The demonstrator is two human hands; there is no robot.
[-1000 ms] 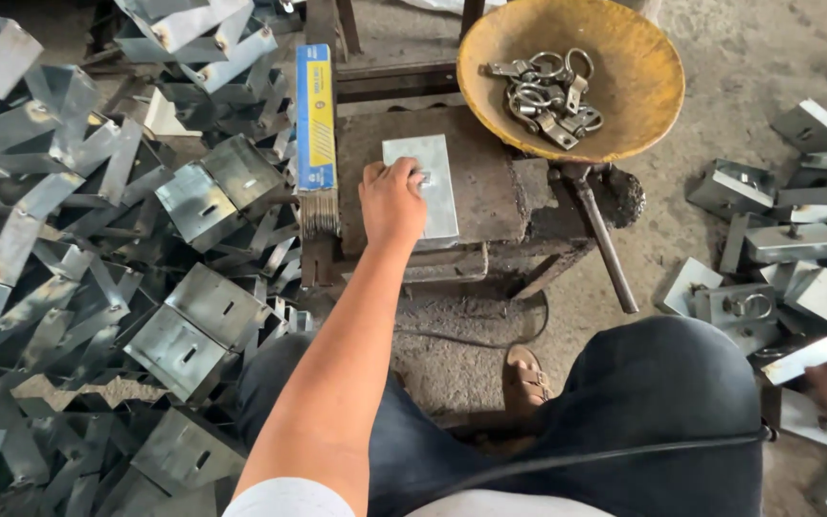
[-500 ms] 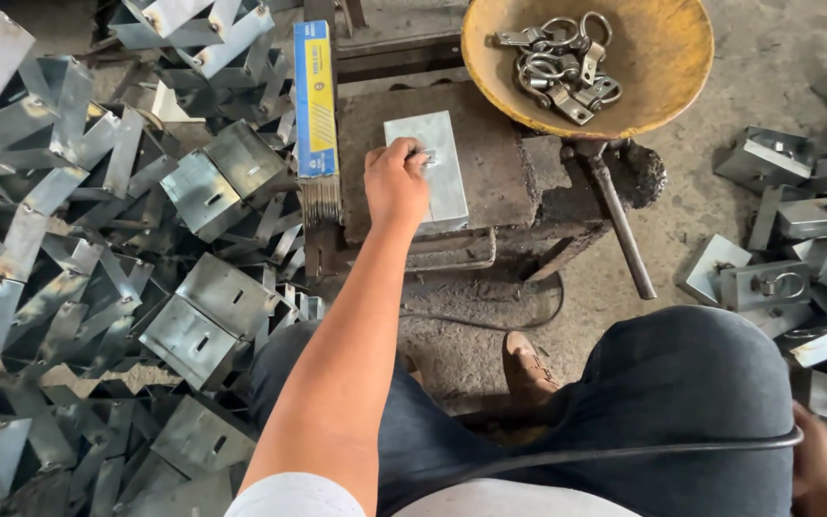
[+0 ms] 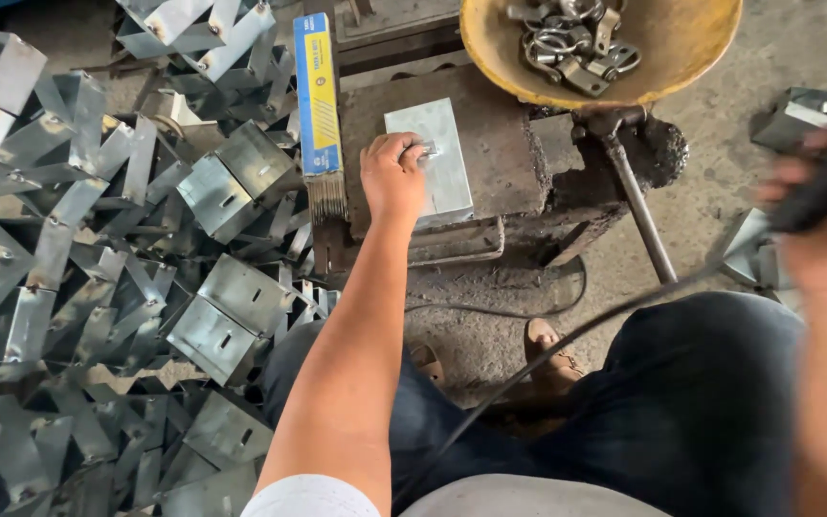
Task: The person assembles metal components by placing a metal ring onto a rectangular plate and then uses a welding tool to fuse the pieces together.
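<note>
Flat grey metal plate (image 3: 430, 159) lies on the dark block (image 3: 500, 144), beside the yellow bowl (image 3: 681, 57). Judged stiff, light, sharp-edged; best pinched at an edge. Left hand (image 3: 391, 177) presses a small ring piece (image 3: 427, 149) onto it, fingers closed. Right hand (image 3: 815, 191), blurred, grips a dark tool; earlier it was low at frame edge.

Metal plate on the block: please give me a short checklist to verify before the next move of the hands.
1. Metal plate lies flat on the block: ok.
2. Left hand presses a small metal piece on the plate: ok.
3. Right hand grips a dark tool: cannot tell, blurred.
4. Black cable crosses the lap, away from the plate: ok.
5. Yellow bowl of metal rings overhangs the block: ok.
</note>
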